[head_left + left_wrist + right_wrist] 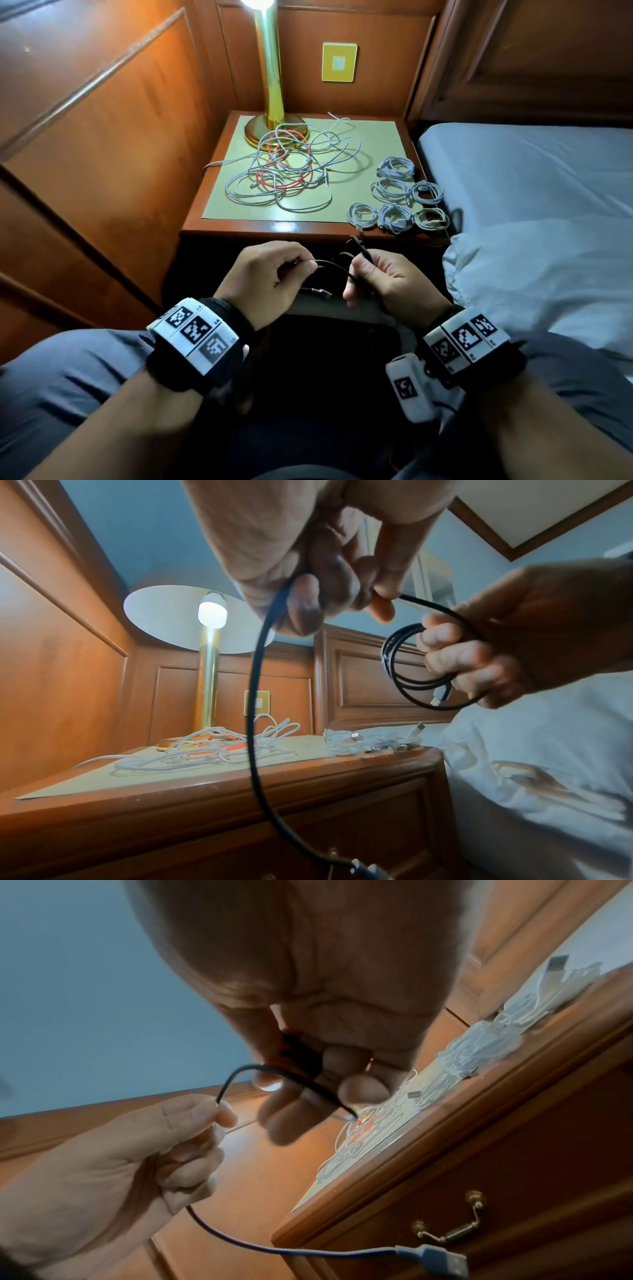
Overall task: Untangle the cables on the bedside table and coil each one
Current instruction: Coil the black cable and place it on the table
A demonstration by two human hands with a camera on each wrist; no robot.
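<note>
A black cable (329, 265) is held in front of the bedside table (239, 229), between both hands. My right hand (368, 270) grips a small coil of it (404, 666). My left hand (291, 265) pinches the loose run (255, 696), whose free end with a USB plug (441, 1259) hangs below. On the table's mat lies a tangle of white cables (291, 164) with a red cable (274, 180) woven through. Several coiled white cables (397, 198) lie at the table's right edge.
A brass lamp (270, 68) stands at the back of the table, its base touching the tangle. A bed (531, 178) with white sheets lies to the right. Wood panelling rises on the left. A drawer handle (452, 1226) is on the table's front.
</note>
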